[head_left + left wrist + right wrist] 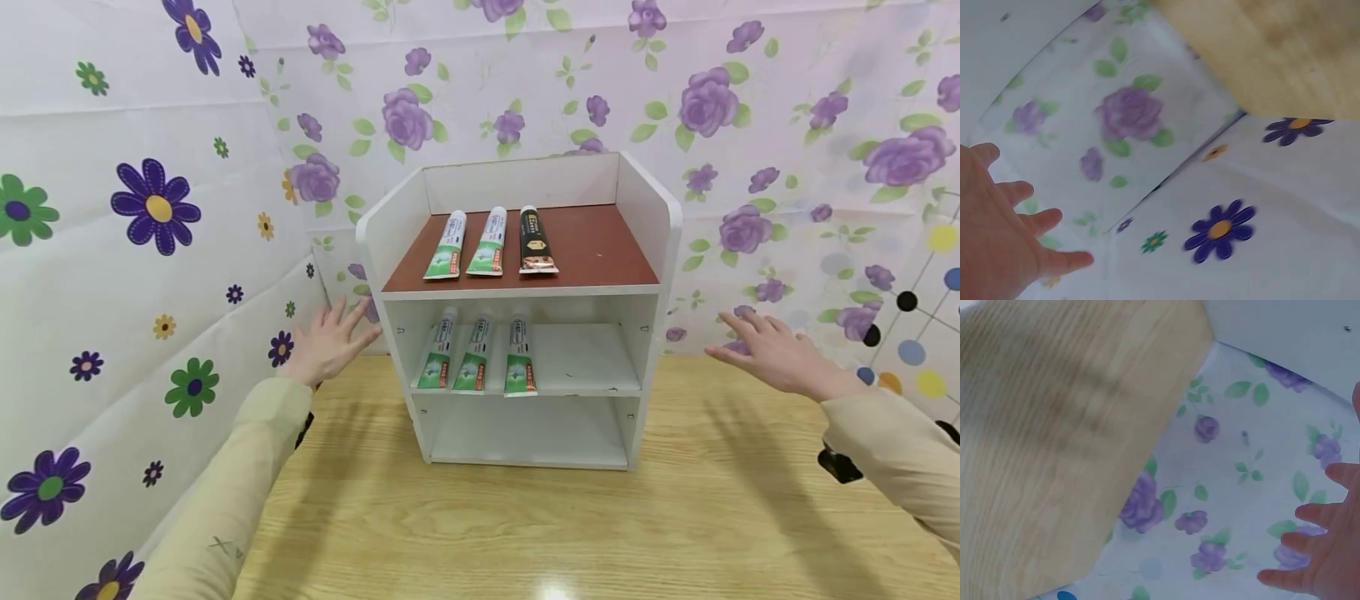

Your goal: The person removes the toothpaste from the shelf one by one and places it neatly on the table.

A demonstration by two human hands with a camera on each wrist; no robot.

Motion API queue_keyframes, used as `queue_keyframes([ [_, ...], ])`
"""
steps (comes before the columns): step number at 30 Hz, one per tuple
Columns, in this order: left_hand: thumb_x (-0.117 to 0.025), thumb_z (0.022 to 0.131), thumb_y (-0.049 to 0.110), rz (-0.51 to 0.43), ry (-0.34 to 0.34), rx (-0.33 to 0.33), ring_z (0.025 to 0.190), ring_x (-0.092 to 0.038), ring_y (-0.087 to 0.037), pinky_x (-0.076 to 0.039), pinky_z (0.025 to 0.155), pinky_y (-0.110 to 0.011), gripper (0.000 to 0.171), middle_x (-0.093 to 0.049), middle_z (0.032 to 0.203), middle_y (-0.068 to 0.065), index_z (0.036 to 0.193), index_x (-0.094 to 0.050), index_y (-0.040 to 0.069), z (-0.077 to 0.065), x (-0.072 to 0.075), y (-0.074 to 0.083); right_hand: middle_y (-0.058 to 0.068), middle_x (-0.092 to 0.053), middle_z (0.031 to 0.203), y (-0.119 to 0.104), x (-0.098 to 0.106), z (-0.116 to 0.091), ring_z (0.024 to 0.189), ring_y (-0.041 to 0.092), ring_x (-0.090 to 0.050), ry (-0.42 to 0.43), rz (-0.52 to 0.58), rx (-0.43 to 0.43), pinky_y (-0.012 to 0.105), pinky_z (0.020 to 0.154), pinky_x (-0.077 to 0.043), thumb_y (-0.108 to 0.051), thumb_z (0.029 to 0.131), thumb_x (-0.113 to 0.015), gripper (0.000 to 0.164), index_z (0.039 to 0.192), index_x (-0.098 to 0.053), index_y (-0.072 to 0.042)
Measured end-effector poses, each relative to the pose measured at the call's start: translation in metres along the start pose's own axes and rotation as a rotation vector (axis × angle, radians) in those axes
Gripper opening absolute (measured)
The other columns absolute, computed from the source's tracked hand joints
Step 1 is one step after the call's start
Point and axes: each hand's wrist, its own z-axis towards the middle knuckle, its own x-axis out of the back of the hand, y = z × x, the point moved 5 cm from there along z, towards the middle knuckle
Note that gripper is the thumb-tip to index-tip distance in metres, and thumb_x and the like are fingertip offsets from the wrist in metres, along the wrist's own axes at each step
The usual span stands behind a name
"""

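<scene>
A white shelf unit [649, 218] with a brown top board stands on the wooden table. On its top lie two green-and-white toothpaste tubes [448, 247] [489, 243] and one black toothpaste tube [535, 242]. The middle shelf bears three more green-and-white tubes [435, 358] [475, 358] [520, 360]. My left hand [322, 343] hovers just left of the unit with fingers spread, holding nothing. To the right of the unit, farther off, my right hand [776, 354] is raised with its fingers extended and holds nothing. Each wrist view shows that hand's spread fingers touching no object.
The wooden table [525, 525] reaches under the unit and toward me. A white cloth wall with purple and green flowers [97, 275] rises at the left. Behind the unit hangs a rose-patterned cloth [525, 83]; a dotted cloth [915, 333] is at the far right.
</scene>
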Motion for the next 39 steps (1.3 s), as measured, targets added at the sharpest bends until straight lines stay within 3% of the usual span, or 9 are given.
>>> queue_keyframes([
  [4,-0.022,0.089,0.062,-0.082,0.052,-0.061,0.126,-0.003,-0.049,-0.002,0.09,-0.071,0.073,0.002,0.147,-0.019,0.146,-0.007,0.019,0.002,0.025,0.008,0.036,-0.021,0.133,-0.01,0.016,0.004,0.114,0.055,-0.025,0.018,0.111,0.05,0.069,0.082,-0.025,-0.046,0.091,-0.046,0.076,0.141,-0.017,0.004],
  [10,-0.032,0.093,0.051,-0.32,0.161,-0.134,0.121,-0.02,-0.049,-0.018,0.091,-0.066,0.067,-0.019,0.136,-0.029,0.144,-0.018,0.01,0.0,0.058,0.014,0.034,-0.017,0.137,-0.019,0.049,0.01,0.117,0.053,-0.023,0.028,0.222,0.032,0.068,0.087,-0.019,-0.043,0.092,-0.046,0.074,0.143,-0.013,-0.002],
  [15,-0.038,0.095,0.042,-0.51,0.258,-0.19,0.115,-0.031,-0.041,-0.026,0.089,-0.06,0.058,-0.029,0.128,-0.024,0.142,-0.027,0.009,0.001,0.08,0.021,0.032,-0.021,0.137,-0.03,0.076,0.018,0.114,0.05,-0.029,0.104,0.258,0.066,0.066,0.085,-0.026,-0.039,0.092,-0.048,0.068,0.142,-0.02,-0.002],
  [18,-0.039,0.096,0.038,-0.634,0.283,-0.218,0.114,-0.035,-0.037,-0.032,0.09,-0.056,0.054,-0.032,0.13,-0.02,0.141,-0.03,0.009,0.003,0.089,0.027,0.03,-0.026,0.136,-0.038,0.089,0.022,0.113,0.048,-0.033,0.144,0.284,0.083,0.064,0.082,-0.029,-0.036,0.092,-0.05,0.065,0.14,-0.025,-0.001],
  [23,-0.038,0.096,0.036,-0.844,0.279,-0.261,0.116,-0.037,-0.035,-0.039,0.087,-0.05,0.052,-0.03,0.137,-0.017,0.14,-0.032,0.01,0.008,0.099,0.034,0.027,-0.034,0.132,-0.05,0.105,0.025,0.113,0.044,-0.036,0.164,0.326,0.096,0.064,0.08,-0.032,-0.034,0.092,-0.051,0.061,0.139,-0.03,-0.002],
  [28,-0.037,0.097,0.032,-1.031,0.288,-0.303,0.11,-0.044,-0.028,-0.043,0.085,-0.046,0.044,-0.038,0.13,-0.016,0.138,-0.039,0.014,0.011,0.113,0.041,0.028,-0.039,0.127,-0.063,0.126,0.028,0.112,0.045,-0.036,0.193,0.362,0.112,0.064,0.083,-0.028,-0.032,0.093,-0.048,0.057,0.138,-0.031,-0.001],
  [33,-0.038,0.097,0.029,-1.101,0.265,-0.339,0.11,-0.043,-0.029,-0.039,0.087,-0.05,0.039,-0.039,0.13,-0.013,0.134,-0.044,0.02,0.012,0.126,0.052,0.025,-0.038,0.13,-0.078,0.151,0.032,0.113,0.044,-0.036,0.235,0.414,0.127,0.063,0.083,-0.03,-0.033,0.094,-0.046,0.054,0.136,-0.034,-0.001],
  [39,-0.047,0.093,0.03,-1.175,0.149,-0.362,0.112,-0.041,-0.029,-0.037,0.087,-0.048,0.045,-0.038,0.133,-0.009,0.135,-0.042,0.015,0.015,0.132,0.065,0.021,-0.043,0.129,-0.094,0.173,0.037,0.112,0.04,-0.04,0.297,0.415,0.148,0.057,0.083,-0.035,-0.033,0.093,-0.047,0.051,0.134,-0.039,-0.003],
])
